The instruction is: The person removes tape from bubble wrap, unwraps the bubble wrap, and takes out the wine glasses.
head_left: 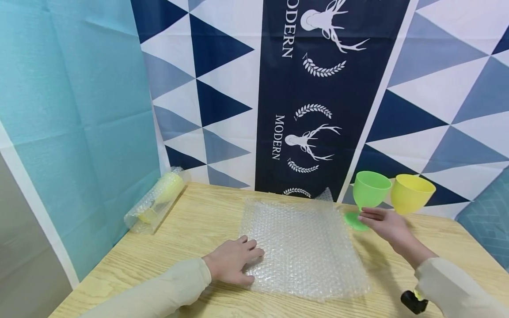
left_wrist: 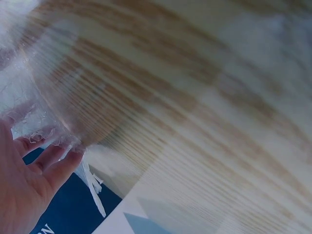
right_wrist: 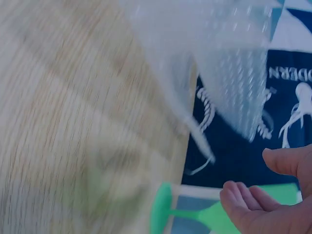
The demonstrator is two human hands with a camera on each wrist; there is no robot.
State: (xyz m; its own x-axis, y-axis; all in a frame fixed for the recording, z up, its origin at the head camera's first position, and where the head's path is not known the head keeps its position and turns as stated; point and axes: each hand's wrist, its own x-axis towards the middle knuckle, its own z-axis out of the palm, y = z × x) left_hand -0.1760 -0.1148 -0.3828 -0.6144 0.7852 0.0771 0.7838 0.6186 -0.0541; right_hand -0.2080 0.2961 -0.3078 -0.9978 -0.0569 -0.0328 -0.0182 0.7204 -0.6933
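A sleeve (head_left: pixel 159 289) overhangs the wooden tabletop (head_left: pixel 210 214), patterned cloth (head_left: pixel 222 97) behind. Left hand (head_left: pixel 233 261) spread, right hand (head_left: pixel 385 224) relaxed by upright green goblet (head_left: pixel 371 190), mouth up.

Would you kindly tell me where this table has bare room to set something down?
The pale wooden table is bare between the yellow object in clear bubble wrap and the flat, clear bubble-wrap sheet; another patch lies at the right end, beyond the cream right sleeve. Back right is crowded with the green plastic goblet, yellow plastic cup and right hand.
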